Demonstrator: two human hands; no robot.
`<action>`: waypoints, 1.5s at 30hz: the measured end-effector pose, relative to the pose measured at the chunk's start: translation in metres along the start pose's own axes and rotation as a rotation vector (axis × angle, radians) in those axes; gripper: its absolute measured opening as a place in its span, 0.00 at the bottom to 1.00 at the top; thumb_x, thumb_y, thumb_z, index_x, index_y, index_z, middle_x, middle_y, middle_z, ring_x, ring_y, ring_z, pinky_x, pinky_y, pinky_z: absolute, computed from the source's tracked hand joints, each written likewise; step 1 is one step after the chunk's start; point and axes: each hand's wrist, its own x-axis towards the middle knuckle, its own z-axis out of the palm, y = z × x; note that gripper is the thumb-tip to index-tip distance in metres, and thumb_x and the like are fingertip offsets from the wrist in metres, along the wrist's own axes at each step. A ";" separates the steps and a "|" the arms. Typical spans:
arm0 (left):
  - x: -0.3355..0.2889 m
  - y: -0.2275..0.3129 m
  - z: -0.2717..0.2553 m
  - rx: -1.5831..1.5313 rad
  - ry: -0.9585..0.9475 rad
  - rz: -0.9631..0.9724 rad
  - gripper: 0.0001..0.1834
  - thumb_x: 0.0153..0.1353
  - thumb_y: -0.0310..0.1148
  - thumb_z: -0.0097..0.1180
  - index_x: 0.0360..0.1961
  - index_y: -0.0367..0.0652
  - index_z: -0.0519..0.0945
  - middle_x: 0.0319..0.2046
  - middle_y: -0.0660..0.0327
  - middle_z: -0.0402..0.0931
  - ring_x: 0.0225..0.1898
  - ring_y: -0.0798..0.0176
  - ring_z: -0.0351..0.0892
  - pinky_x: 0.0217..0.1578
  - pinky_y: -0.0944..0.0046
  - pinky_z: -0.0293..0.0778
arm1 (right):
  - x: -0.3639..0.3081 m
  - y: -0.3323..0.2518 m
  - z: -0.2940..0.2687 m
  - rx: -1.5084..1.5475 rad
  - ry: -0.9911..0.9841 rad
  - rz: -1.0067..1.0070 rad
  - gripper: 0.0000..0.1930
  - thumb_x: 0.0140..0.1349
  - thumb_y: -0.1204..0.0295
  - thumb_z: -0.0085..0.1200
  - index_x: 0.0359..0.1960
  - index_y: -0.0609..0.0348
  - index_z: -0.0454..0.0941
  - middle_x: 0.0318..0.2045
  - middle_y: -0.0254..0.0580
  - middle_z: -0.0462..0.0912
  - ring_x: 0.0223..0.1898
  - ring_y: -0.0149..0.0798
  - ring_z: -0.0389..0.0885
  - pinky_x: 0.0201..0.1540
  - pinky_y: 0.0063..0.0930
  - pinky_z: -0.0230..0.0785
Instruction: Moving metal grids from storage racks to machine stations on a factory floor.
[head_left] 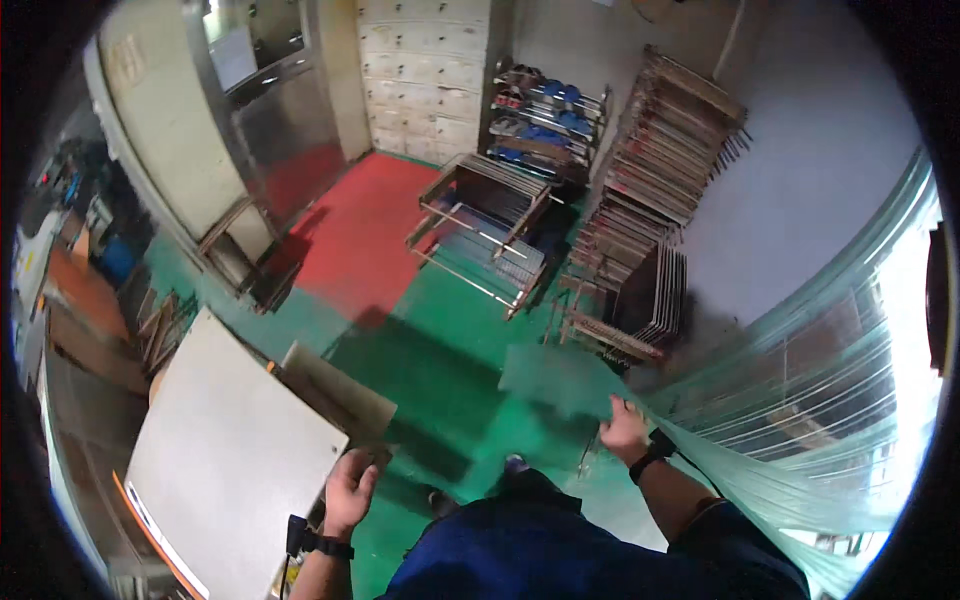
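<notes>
My right hand [625,432] is closed at the edge of a pale green mesh curtain [740,440], which hangs along the right side. A see-through greenish flap [560,378] spreads to the left of its fingers and looks like part of that curtain. At the lower left, my left hand [350,492] is curled beside the near corner of a white tabletop [235,440]. Something small and brownish shows by its fingertips, too blurred to name. Both wrists wear black straps.
Metal frames [480,230] stand on the green and red floor [350,240] ahead. More rusty frames [650,160] are stacked against the right wall. Behind are a shoe rack [545,120] and pale lockers [425,75]. A metal door [280,130] stands at the left.
</notes>
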 end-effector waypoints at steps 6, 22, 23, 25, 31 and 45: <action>0.072 0.001 0.005 -0.018 -0.181 -0.015 0.13 0.65 0.27 0.58 0.50 0.36 0.79 0.40 0.53 0.82 0.42 0.57 0.84 0.46 0.60 0.79 | 0.073 0.114 0.189 -0.062 -0.208 -0.158 0.32 0.63 0.56 0.56 0.64 0.60 0.67 0.58 0.62 0.75 0.55 0.63 0.76 0.60 0.53 0.69; 0.253 -0.097 0.002 0.499 -0.230 -0.425 0.21 0.69 0.35 0.56 0.61 0.42 0.74 0.52 0.49 0.79 0.49 0.50 0.82 0.48 0.52 0.80 | 0.365 0.216 0.209 0.592 0.103 0.814 0.20 0.71 0.55 0.48 0.55 0.55 0.77 0.50 0.43 0.80 0.53 0.51 0.77 0.57 0.43 0.71; 0.293 -0.062 0.018 0.500 -0.298 -0.443 0.21 0.68 0.35 0.57 0.60 0.41 0.75 0.50 0.50 0.79 0.47 0.52 0.82 0.46 0.53 0.80 | 0.362 0.232 0.221 0.647 0.118 0.865 0.21 0.69 0.52 0.51 0.54 0.54 0.79 0.48 0.43 0.81 0.53 0.52 0.78 0.56 0.43 0.72; 0.391 -0.051 0.062 0.323 -0.531 -0.407 0.20 0.66 0.35 0.58 0.57 0.40 0.76 0.45 0.51 0.80 0.44 0.55 0.83 0.43 0.55 0.80 | 0.305 0.363 0.211 1.016 0.444 0.842 0.25 0.65 0.45 0.55 0.50 0.52 0.82 0.46 0.43 0.82 0.52 0.53 0.79 0.53 0.44 0.74; 0.546 0.069 0.092 0.689 -0.579 -0.349 0.20 0.63 0.37 0.61 0.53 0.38 0.79 0.37 0.54 0.83 0.37 0.62 0.85 0.37 0.59 0.80 | 0.386 0.141 0.151 0.443 0.080 0.839 0.11 0.63 0.59 0.54 0.37 0.52 0.81 0.30 0.43 0.80 0.36 0.51 0.80 0.43 0.41 0.75; 0.835 0.032 0.175 0.533 -1.328 0.412 0.23 0.65 0.40 0.63 0.56 0.38 0.78 0.45 0.53 0.83 0.46 0.55 0.84 0.47 0.57 0.79 | 0.425 0.035 -0.102 1.437 1.128 0.885 0.08 0.61 0.73 0.54 0.24 0.57 0.78 0.22 0.35 0.75 0.26 0.36 0.76 0.31 0.33 0.73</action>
